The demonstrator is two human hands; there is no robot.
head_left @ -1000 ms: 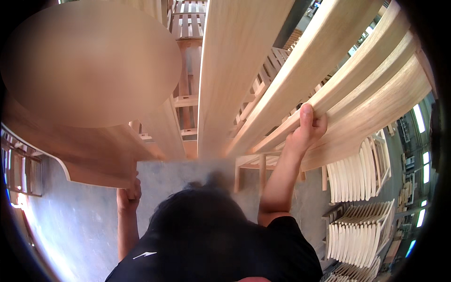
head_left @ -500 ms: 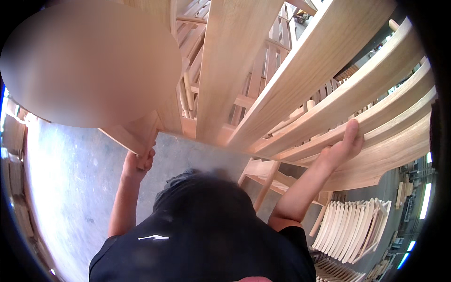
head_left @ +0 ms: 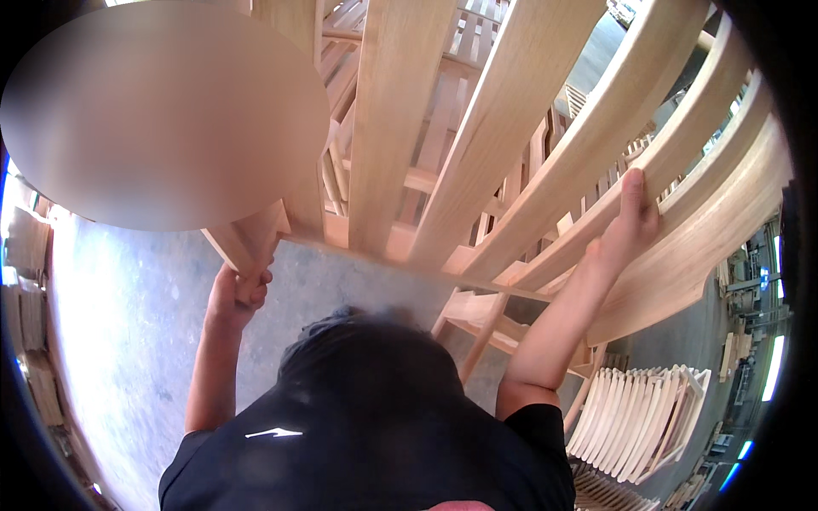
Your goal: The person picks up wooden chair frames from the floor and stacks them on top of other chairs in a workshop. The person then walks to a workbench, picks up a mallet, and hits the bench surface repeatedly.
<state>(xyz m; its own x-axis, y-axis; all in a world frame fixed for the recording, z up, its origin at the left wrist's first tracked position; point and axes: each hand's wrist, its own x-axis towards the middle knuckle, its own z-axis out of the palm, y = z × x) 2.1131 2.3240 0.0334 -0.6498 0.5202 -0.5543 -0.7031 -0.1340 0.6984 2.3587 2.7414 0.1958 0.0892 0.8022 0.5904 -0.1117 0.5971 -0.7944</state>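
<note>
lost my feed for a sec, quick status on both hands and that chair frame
Left hand gripping a lower corner of the wooden chair frame. Right hand clamped on a curved back slat. Frame raised overhead; stacked slats on floor beside.

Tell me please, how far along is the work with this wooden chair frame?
Done: curved wooden parts already stand stacked at lower right. In hand: the left hand grips a leg of the chair frame, the right hand holds its curved back slat, above the grey floor. Left: the frame is not yet set down.
</note>
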